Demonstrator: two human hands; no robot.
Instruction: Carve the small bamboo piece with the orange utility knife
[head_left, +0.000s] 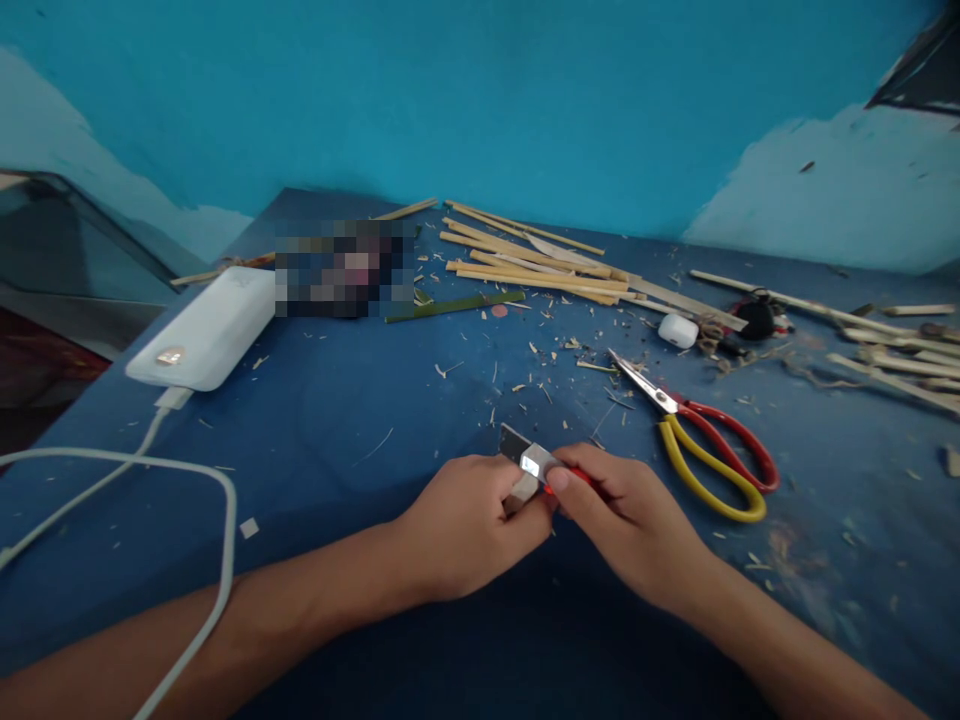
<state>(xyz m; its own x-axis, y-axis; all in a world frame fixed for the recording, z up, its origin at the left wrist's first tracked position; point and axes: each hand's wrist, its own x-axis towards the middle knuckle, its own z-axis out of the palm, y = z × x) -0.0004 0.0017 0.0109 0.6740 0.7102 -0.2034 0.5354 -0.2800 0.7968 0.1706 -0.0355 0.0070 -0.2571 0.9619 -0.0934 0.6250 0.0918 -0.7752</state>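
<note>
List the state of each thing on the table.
Knife: blade out, gripped in right hand.
Left hand: pinching a sliver at the blade.
Scissors: lying flat, untouched.
Power bank: cable plugged in.
Sticks: loose pile.

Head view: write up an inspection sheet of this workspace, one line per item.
Surface: blue table, strewn with shavings.
Job's things: cutter knife, red handle, blade out.
Clutter: scissors, bamboo strips, power bank.
Grips: right hand holds the knife's handle; left hand curled at the blade end, hold unclear.
Cables: white cable plugged into the power bank, crossing the left forearm.
Surroundings: turquoise wall behind.
</note>
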